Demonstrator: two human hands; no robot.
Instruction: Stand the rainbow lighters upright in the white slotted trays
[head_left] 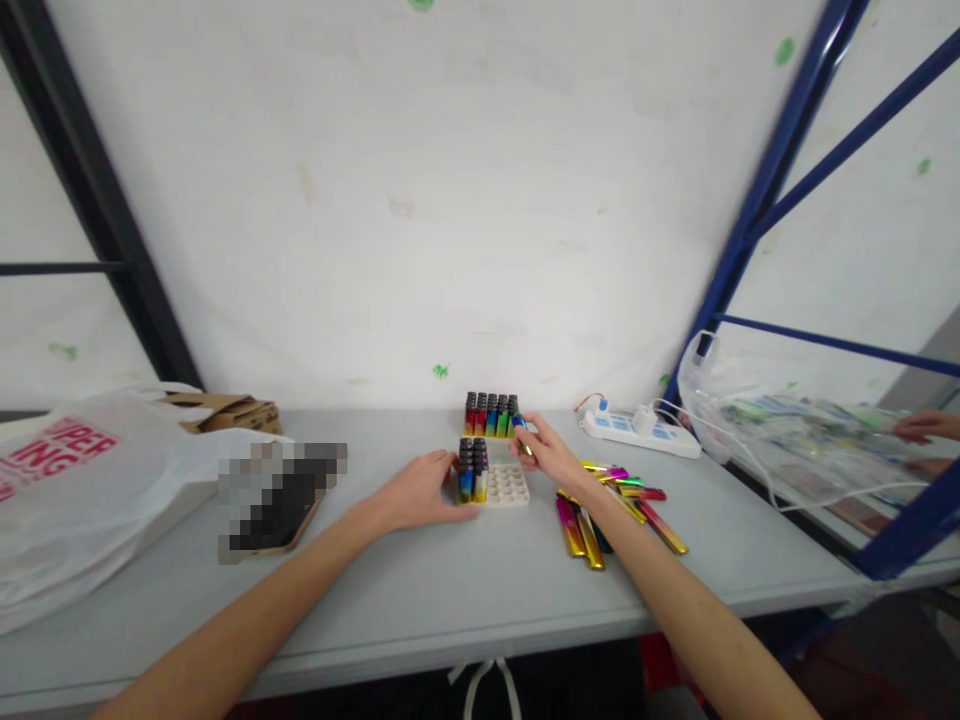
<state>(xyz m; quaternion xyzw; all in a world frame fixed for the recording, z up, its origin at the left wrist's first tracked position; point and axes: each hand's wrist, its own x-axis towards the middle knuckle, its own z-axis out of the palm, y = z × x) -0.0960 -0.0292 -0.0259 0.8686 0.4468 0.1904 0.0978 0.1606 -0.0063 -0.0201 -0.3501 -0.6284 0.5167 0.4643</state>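
My right hand [546, 448] pinches a blue and gold lighter [523, 437] above the right part of a white tray [508, 487] with round holes. Upright lighters [472, 470] with dark tops fill the tray's left columns, while the holes on its right show bare. Around the tray's left edge, my left hand [424, 490] is closed, thumb at the front corner and fingers at the side. Directly behind stands a second group of upright lighters [491, 413] in red, blue and green. Loose shiny lighters [589, 535] lie in a pile beneath and beside my right forearm.
A white power strip [641, 432] with cables lies at the back right. On the left are a phone [289, 510], a white plastic bag [112, 470] and cardboard [236, 412]. Beyond the blue frame [739, 230], another person's hands [930, 428] are near clear plastic bags.
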